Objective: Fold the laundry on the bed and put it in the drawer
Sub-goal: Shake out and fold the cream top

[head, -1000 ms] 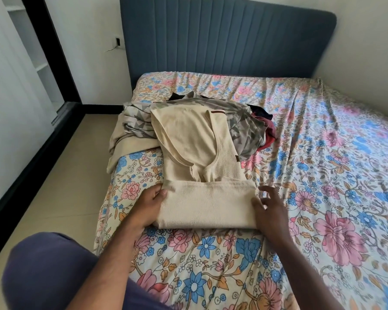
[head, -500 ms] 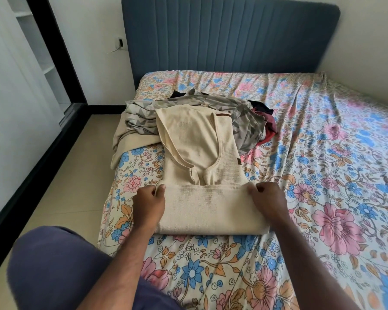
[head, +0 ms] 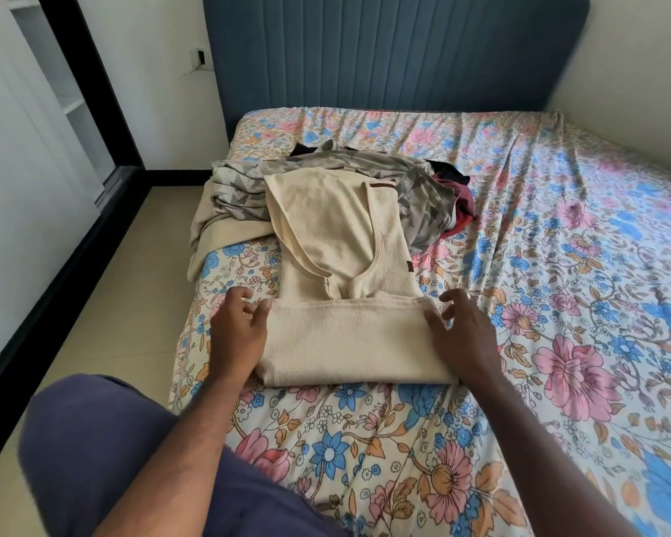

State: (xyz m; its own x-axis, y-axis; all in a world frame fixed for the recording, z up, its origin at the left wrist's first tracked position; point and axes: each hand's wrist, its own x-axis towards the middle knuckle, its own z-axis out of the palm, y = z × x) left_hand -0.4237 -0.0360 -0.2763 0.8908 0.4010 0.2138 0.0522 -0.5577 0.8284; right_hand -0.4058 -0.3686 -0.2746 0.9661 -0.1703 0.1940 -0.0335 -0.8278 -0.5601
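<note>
A cream knit top (head: pixel 345 335) lies on the floral bed (head: pixel 558 304), its lower part folded up into a flat band near me. My left hand (head: pixel 239 327) sits at the band's left end with fingers loosely spread, thumb touching the fabric edge. My right hand (head: pixel 461 331) is at the band's right end, fingers spread and relaxed, thumb on the cloth. Neither hand grips anything. Behind the top lies a pile of unfolded laundry (head: pixel 423 191): a grey patterned piece, a beige one, dark and red items. No drawer is in view.
A blue padded headboard (head: pixel 384 52) stands at the far end against the wall. To the left are tiled floor (head: pixel 113 304), a black-framed sliding door and white shelves (head: pixel 70 102). My knee in blue fabric (head: pixel 105 439) is at the bed's near left edge.
Half a second ago both hands pinched the upper corners of the folded band; now the fingers have let go and spread open beside it. The view has shifted slightly.
</note>
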